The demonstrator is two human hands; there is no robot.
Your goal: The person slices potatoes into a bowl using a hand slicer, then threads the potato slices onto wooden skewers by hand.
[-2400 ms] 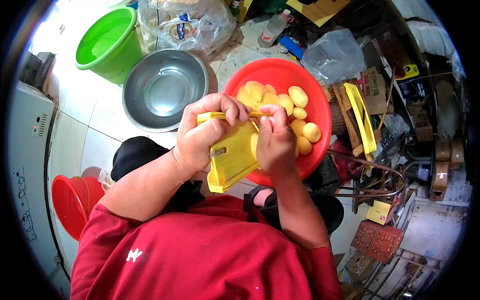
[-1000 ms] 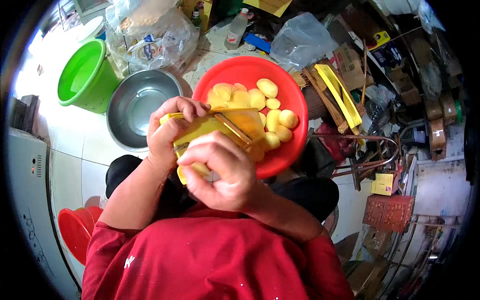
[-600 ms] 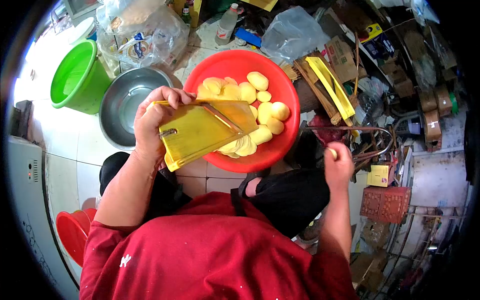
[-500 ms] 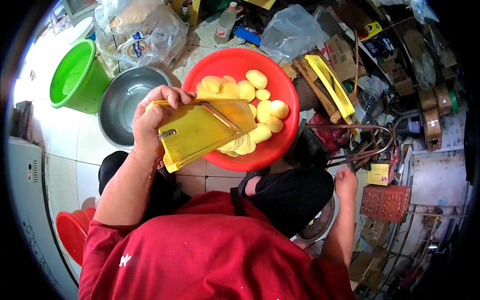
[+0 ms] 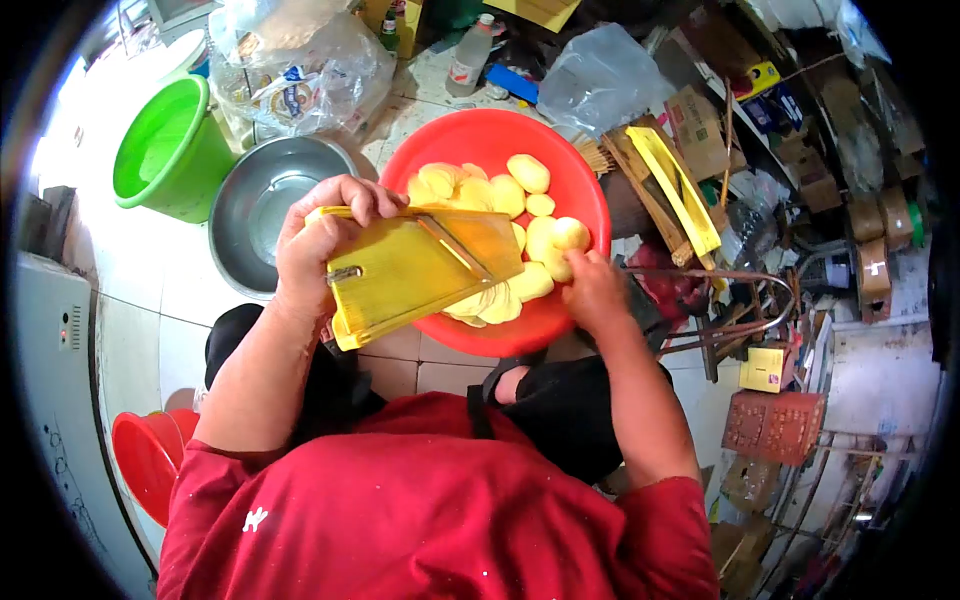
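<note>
The right hand (image 5: 598,290), a moment ago well off to the right of the red bowl (image 5: 588,190), is now at the bowl's right rim, so slicing appears paused. Its fingers bend toward a whole peeled potato (image 5: 571,234) right of the frame's centre; whether they grip it cannot be told. The left hand (image 5: 318,240) keeps the yellow slicer (image 5: 400,275) clamped by its upper left end, tilted over the bowl's left side, with potato slices (image 5: 500,308) below its lower edge
</note>
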